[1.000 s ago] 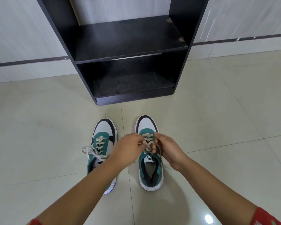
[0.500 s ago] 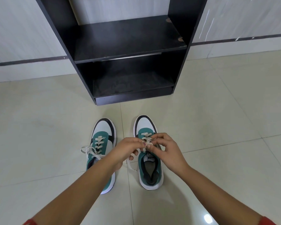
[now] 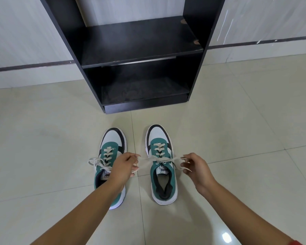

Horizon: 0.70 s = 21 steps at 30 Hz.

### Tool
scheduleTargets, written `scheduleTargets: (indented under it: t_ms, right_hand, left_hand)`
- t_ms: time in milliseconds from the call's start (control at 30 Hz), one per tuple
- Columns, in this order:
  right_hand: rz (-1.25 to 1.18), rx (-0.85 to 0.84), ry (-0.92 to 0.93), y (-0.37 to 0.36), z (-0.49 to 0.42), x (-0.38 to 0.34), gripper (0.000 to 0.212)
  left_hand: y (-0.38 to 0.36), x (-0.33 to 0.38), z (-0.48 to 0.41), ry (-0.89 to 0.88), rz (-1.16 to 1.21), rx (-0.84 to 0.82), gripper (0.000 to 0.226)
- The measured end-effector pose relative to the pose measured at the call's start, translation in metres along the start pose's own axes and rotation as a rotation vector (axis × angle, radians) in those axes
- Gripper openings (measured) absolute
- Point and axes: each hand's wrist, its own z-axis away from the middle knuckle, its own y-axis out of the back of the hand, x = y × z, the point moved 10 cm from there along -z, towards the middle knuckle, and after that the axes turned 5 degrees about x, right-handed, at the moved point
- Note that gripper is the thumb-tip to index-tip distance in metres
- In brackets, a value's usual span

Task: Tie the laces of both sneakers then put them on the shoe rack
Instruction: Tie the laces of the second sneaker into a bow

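Observation:
Two green, white and black sneakers stand side by side on the floor, toes toward the rack. On the left sneaker [image 3: 111, 147] a tied bow hangs off its left side. Over the right sneaker [image 3: 160, 152] its cream laces [image 3: 159, 159] are stretched sideways. My left hand [image 3: 125, 165] pinches the lace's left part, my right hand [image 3: 195, 167] pinches the right part, each pulled outward from the shoe. My left forearm covers the heel of the left sneaker. The black shoe rack [image 3: 140, 55] stands just beyond the shoes with two bare shelves.
Pale glossy floor tiles [image 3: 237, 138] spread on all sides. A white wall [image 3: 21, 36] with a dark stripe runs behind the rack.
My hands were together over the right sneaker's tongue working the laces. They have now drawn apart, left hand to the left and right hand to the right, stretching the lace taut.

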Motion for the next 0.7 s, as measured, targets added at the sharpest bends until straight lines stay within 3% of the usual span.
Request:
scheduleTargets:
  t_ms: [100,167,233,367,500,567,700]
  right_hand:
    - [-0.296,-0.224,-0.118,-0.035,0.010,0.004,0.031]
    - [-0.370,-0.243,-0.179,-0.045,0.011,0.005,0.035]
    - [-0.426,-0.194,-0.213,-0.044,0.005,0.008,0.030]
    - [-0.556,-0.062,-0.292,-0.034,-0.009,0.028,0.030]
    - [-0.584,0.005,-0.332,-0.027,-0.014,0.034,0.032]
    - [-0.564,0.052,-0.323,-0.021,-0.016,0.035,0.031]
    - [-0.522,0.109,-0.314,-0.013,-0.015,0.041,0.032]
  left_hand:
    - [-0.019,-0.010,0.005,0.115,0.165,-0.089,0.016]
    - [-0.034,-0.009,0.010,0.197,0.421,-0.186,0.018]
    - [-0.040,-0.003,0.009,0.159,0.425,-0.244,0.021]
    - [-0.030,0.015,-0.007,-0.208,-0.115,-0.144,0.027]
    - [-0.039,0.033,0.008,-0.679,-0.879,-0.043,0.014]
    - [-0.043,0.040,0.019,-0.784,-1.047,0.014,0.012]
    - [-0.043,0.040,0.018,-0.837,-1.152,0.044,0.012]
